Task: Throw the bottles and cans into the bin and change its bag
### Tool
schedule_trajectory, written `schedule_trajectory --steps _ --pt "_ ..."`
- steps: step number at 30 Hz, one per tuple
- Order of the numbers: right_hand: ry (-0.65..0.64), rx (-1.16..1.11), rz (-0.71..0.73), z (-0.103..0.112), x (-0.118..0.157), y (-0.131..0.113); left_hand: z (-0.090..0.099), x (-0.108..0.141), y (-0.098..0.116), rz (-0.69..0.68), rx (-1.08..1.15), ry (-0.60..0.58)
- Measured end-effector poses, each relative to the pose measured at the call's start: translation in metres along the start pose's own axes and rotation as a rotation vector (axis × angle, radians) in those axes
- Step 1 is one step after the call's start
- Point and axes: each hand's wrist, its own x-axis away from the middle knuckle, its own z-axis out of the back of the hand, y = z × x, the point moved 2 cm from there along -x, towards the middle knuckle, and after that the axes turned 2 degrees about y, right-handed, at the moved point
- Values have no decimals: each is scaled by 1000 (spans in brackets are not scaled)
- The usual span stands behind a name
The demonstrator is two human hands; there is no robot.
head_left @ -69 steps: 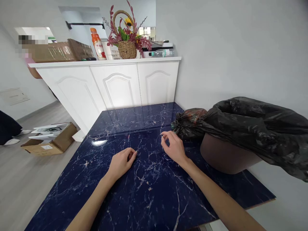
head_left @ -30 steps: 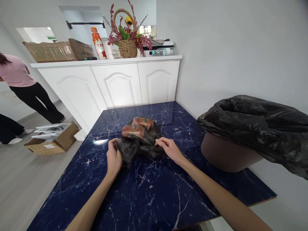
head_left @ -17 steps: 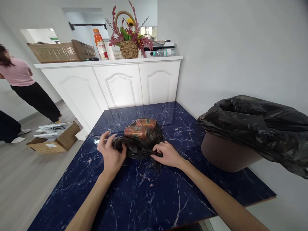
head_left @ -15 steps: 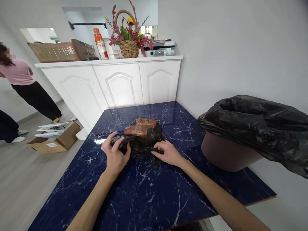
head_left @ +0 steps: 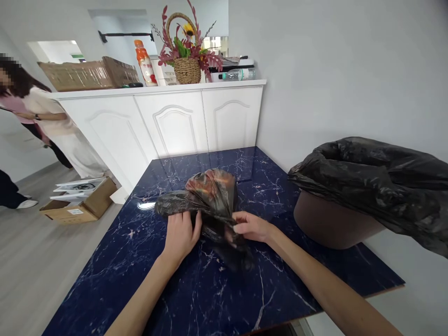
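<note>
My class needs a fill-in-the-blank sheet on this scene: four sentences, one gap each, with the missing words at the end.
1. The left hand and right hand are both on a black plastic ____.
2. On the table, the bin stands nearer the person's ____ hand.
3. The cabinet behind the table is ____ in colour.
4. The flowers rise from a woven ____ on the cabinet.

Missing words: bag; right; white; basket.
</note>
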Motion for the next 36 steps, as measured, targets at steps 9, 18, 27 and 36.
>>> schedule_trajectory --steps 9,18,27,36 --pt "-509 -108 -172 -3 10 -7 -7 2 4 -49 211 -180" --pt "687 19 430 57 24 -55 -4 -1 16 57 427 -54" --pt "767 303 373 37 -5 -24 -7 6 11 -12 422 -47" --pt "613 304 328 20 -4 -21 -3 12 -5 271 555 -62"
